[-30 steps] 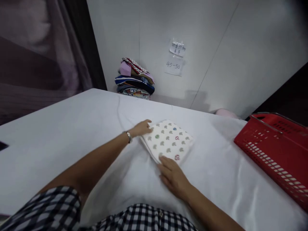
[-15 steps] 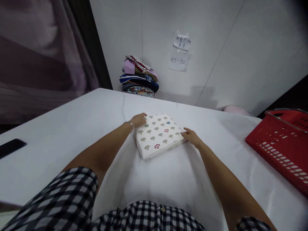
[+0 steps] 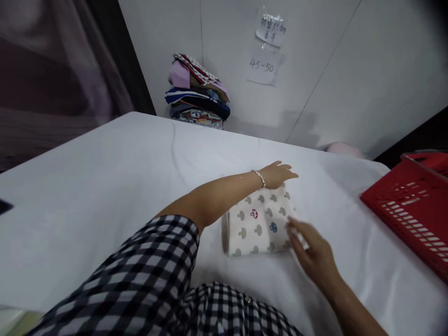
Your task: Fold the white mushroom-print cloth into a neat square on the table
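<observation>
A folded white cloth (image 3: pixel 257 228) printed with grey, red and blue mushrooms lies on the white-covered table in front of me. My left hand (image 3: pixel 278 175) reaches across it to the far right corner, palm down and fingers stretched out. Part of the cloth's far side is hidden under that hand and forearm. Beside the cloth's right edge is my right hand (image 3: pixel 313 252), slightly blurred, with thumb and fingers apart. Its fingertips are at the edge; whether they touch the fabric I cannot tell.
A red plastic basket (image 3: pixel 413 210) stands at the right. Behind the table's far edge rises a stack of folded fabrics (image 3: pixel 199 93) against the wall. Paper signs (image 3: pixel 262 65) hang on the wall. A dark flat object (image 3: pixel 5 206) lies at the far left.
The cloth has turned and now lies further right and nearer to me. My left hand has left its left edge and crossed to the far right corner. My right hand has come nearer.
</observation>
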`<state>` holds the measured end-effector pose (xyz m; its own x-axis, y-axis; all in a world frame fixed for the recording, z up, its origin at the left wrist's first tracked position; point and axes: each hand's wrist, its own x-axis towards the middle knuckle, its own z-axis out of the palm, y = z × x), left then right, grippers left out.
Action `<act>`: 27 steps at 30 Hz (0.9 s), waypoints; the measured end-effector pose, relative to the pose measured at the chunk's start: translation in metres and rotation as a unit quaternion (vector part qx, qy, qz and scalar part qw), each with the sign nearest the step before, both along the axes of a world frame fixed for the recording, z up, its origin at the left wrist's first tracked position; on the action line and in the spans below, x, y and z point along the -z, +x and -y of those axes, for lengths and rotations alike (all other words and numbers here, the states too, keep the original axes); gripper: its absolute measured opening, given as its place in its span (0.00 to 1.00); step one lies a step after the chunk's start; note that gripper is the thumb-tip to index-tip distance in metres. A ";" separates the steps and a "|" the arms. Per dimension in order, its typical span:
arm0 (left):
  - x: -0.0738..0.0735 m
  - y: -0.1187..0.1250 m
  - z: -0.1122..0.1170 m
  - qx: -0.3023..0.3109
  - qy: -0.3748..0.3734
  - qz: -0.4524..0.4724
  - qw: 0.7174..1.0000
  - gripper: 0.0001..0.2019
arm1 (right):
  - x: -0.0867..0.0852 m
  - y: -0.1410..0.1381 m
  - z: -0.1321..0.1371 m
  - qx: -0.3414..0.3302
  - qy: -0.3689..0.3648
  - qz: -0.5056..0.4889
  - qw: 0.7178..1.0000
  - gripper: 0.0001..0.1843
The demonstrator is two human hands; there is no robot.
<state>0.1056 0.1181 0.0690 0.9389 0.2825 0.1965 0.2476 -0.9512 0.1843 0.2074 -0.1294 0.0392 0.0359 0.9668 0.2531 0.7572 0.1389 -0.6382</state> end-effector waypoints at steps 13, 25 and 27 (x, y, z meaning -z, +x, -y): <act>0.030 -0.184 0.056 -0.457 -0.319 0.265 0.787 0.10 | 0.038 0.039 -0.078 0.119 -0.161 -0.085 0.976 0.43; 0.051 -0.150 0.130 -0.369 -0.507 0.233 0.743 0.10 | 0.018 0.051 -0.047 0.206 -0.037 0.097 0.973 0.37; 0.050 -0.143 0.127 -0.380 -0.471 0.225 0.764 0.12 | 0.005 0.027 -0.052 0.150 -0.017 0.036 0.988 0.28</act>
